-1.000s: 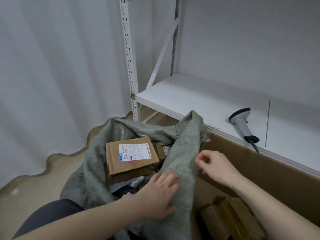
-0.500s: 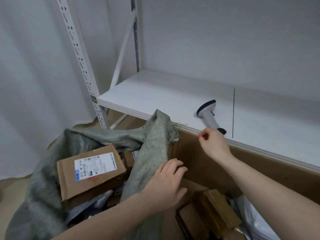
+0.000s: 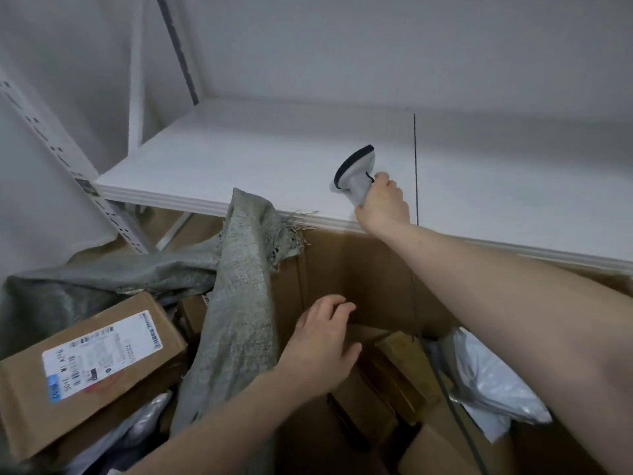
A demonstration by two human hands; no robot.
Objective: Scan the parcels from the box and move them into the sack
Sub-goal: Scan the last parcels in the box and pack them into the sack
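Right hand now around grey scanner

The right hand grips the handle of the grey scanner on the white shelf. The left hand, fingers relaxed, reaches over the open cardboard box, beside the grey-green sack. In the sack lies a labelled brown parcel; brown parcels and a white mailer lie in the box.
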